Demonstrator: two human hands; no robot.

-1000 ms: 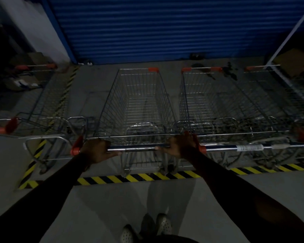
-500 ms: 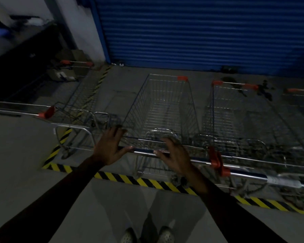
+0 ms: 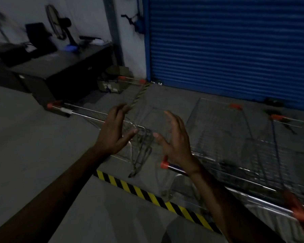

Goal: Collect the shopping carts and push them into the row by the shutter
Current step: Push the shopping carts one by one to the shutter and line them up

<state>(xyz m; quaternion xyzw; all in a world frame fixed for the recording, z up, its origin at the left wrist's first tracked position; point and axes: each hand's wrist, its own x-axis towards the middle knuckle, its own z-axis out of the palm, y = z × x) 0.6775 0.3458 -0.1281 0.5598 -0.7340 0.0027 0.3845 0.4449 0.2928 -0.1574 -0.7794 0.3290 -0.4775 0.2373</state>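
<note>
**Carts, row by shutter.** The near cart (image 3: 226, 137) stands nose-in toward the blue shutter (image 3: 235, 50), inside the striped floor tape (image 3: 147, 194). Its handle (image 3: 175, 168) runs from a red end cap (image 3: 164, 164) away toward the lower right edge of the view. More carts (image 3: 288, 123) stand beside it on the right, blurred.

**Cart, left.** The left cart (image 3: 130, 79) sits on the floor (image 3: 33, 155) at the left end of the row, by the corner of the shutter. Its handle bar (image 3: 84, 112) is long and thin. It slants from a far-left red cap toward the near right and passes behind the left hand.

**Left hand** (image 3: 112, 132). Raised, with fingers straight and spread, grasping nothing. The left cart's bar lies just to its left. Whether the hand touches the bar cannot be told.

**Right hand** (image 3: 175, 142). Raised, with fingers loosely spread and palm turned inward, holding nothing. It is above the near cart's red end cap and not closed on the handle.

**Judgement.** The near cart looks parked and let go. If the left cart is next, its bar lies left of both hands, and the left hand is nearer. The bar lies at a slant, so the person would probably need to turn left to face it before taking hold.

**Surroundings.** A black counter (image 3: 60, 72) stands along the left wall with a fan (image 3: 65, 28) on it. A cardboard box (image 3: 111, 83) sits at the wall's foot.
</note>
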